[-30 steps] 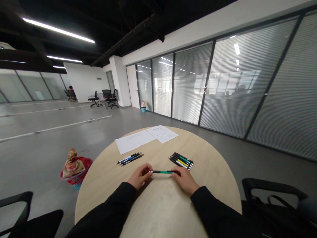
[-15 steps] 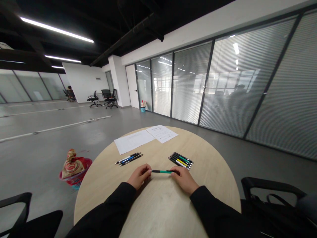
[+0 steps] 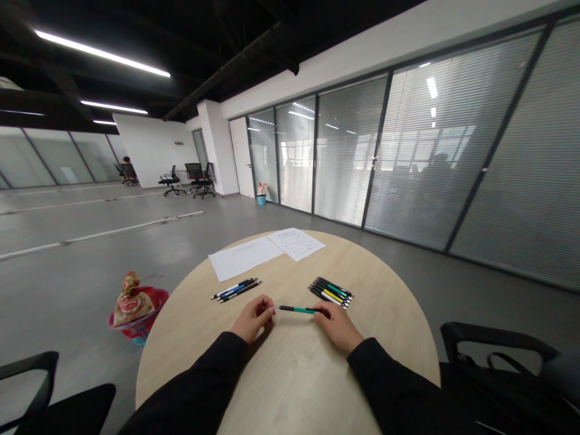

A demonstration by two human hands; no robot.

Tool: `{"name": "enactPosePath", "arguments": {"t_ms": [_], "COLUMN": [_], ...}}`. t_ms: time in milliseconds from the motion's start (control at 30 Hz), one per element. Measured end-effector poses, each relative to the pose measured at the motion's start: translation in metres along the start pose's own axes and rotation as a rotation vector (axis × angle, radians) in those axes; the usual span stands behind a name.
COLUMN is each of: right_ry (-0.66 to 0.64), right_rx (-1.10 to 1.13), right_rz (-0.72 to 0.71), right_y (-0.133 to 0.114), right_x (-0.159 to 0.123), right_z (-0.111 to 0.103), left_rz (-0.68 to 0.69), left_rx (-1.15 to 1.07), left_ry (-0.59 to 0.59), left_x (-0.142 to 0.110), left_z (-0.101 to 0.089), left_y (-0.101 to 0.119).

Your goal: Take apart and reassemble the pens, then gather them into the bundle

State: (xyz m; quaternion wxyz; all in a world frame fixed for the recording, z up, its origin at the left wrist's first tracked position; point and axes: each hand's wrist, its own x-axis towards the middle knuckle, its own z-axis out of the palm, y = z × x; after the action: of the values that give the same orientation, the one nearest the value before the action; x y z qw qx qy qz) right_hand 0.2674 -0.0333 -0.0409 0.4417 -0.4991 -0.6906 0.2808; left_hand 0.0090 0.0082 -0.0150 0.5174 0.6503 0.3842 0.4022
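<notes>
A slim green pen (image 3: 296,309) with a dark grip section lies level between my hands, just above the table. My right hand (image 3: 338,326) is closed around its right end, thumb and fingers hiding that end. At the pen's thin pointed end, my left hand (image 3: 254,319) is pinched closed; a fine pale line runs between the fingertips and the grip, too small to identify. Behind the right hand lies a row of several pens (image 3: 330,292) in black, green, yellow and white. Beyond the left hand rests a smaller group of pens (image 3: 236,290), blue, white and black.
Two sheets of paper (image 3: 247,257) lie at the far side of the round wooden table (image 3: 290,386). A pink basket (image 3: 138,326) with a paper bag stands on the floor to the left. Black chairs (image 3: 498,344) flank the table.
My left hand has shifted slightly up and left. The pen's pointed end is raised a little, and a small gap with a fine line now shows between it and the left fingertips.
</notes>
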Motion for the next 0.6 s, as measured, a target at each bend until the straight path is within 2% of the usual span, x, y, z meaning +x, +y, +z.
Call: {"name": "enactPosePath", "arguments": {"t_ms": [200, 333, 433, 500, 600], "right_ry": [0.01, 0.025, 0.028, 0.025, 0.013], "right_rx": [0.011, 0.012, 0.014, 0.014, 0.015], "right_rz": [0.007, 0.021, 0.024, 0.029, 0.035], "right_y": [-0.0016, -0.0023, -0.0028, -0.0034, -0.0044], "right_x": [0.0, 0.0003, 0.0005, 0.0005, 0.0005], "right_z": [-0.0001, -0.0009, -0.0011, -0.0011, -0.001], "left_rz": [0.017, 0.116, 0.219, 0.267, 0.27], "left_rx": [0.07, 0.479, 0.813, 0.96, 1.103], "left_ry": [0.074, 0.121, 0.085, 0.043, 0.007], "left_x": [0.0019, -0.0007, -0.0039, -0.0054, -0.0064], "left_z": [-0.004, -0.0066, -0.007, -0.0064, -0.0047], "left_y": [-0.0015, -0.0026, 0.0005, 0.0034, 0.0059]}}
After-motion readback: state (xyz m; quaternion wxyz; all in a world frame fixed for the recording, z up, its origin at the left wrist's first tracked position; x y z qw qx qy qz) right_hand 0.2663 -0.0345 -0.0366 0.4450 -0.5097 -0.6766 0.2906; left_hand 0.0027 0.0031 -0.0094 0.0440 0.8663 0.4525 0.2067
